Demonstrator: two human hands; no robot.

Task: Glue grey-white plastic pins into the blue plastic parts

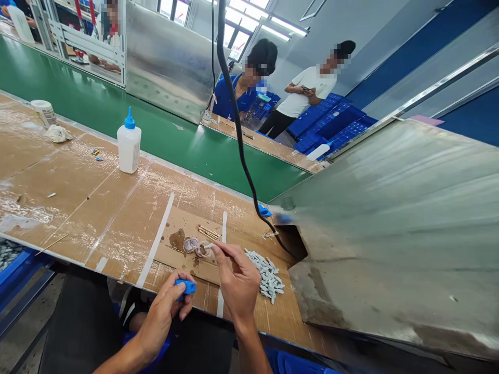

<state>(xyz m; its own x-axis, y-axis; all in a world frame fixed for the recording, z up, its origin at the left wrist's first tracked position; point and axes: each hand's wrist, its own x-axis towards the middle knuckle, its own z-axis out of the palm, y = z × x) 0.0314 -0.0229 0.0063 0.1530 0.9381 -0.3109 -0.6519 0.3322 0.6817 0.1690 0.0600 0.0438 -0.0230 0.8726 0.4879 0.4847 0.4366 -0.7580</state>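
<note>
My left hand holds a small blue block between thumb and fingers at the table's front edge. Over the cardboard, my right hand pinches a small grey piece. The tip of that piece is at a small round clear dish, beside a second round dish. Behind them lie several thin sticks. A pile of small grey pieces sits just right of my right hand. Dark wet spots mark the cardboard around the dishes.
A squeeze bottle with a blue cap stands at the back left, and a white tub farther left. A black cable hangs down to a metal housing on the right. Two people are beyond the green belt.
</note>
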